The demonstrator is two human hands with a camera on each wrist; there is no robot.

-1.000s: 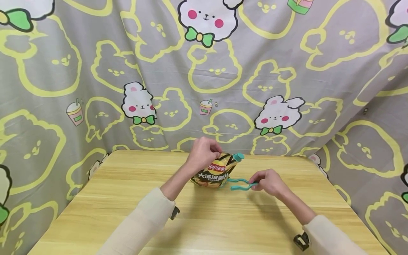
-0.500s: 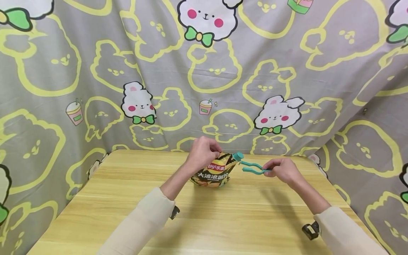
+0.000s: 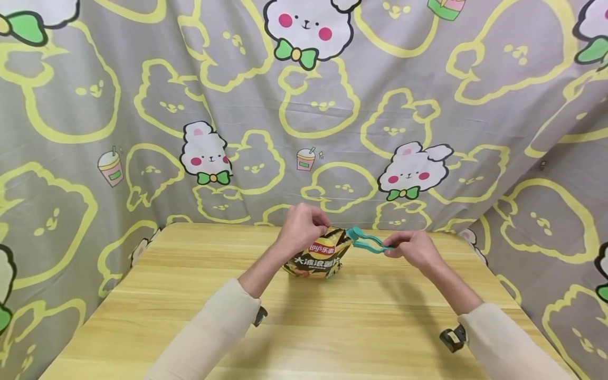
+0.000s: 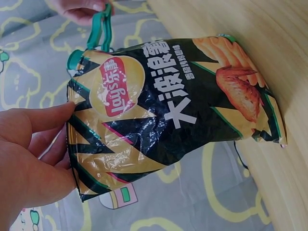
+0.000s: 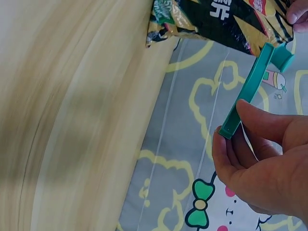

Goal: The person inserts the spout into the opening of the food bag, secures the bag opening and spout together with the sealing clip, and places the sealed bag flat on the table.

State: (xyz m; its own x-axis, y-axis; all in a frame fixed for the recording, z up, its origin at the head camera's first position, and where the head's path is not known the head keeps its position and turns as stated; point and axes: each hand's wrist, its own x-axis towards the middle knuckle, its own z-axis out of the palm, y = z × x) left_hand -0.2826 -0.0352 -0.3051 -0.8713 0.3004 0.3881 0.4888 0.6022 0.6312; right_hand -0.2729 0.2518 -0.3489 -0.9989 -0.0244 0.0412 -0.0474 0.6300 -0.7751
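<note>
A black-and-gold Lay's chip bag [image 3: 317, 262] stands upright on the table. My left hand [image 3: 301, 227] pinches its top edge between thumb and fingers, as the left wrist view also shows. At the bag's upper right corner sits a teal cap [image 4: 74, 59]. My right hand [image 3: 418, 249] pinches one end of a teal, tong-like clip [image 5: 249, 91] with two wavy arms. The free ends of those arms point left and lie at the bag's corner, beside the cap. Whether they touch the bag or straddle its edge, I cannot tell.
Light wooden table [image 3: 294, 327] runs beneath both forearms. A grey curtain [image 3: 256, 105] with yellow outlines and white rabbits hangs behind and at both sides. Small black devices are on both wrists, one of them the right wrist device [image 3: 453, 338].
My right hand has raised the clip from beside the bag's base, then brought it left so its arm ends reach the capped corner. My left hand and the bag have stayed in place.
</note>
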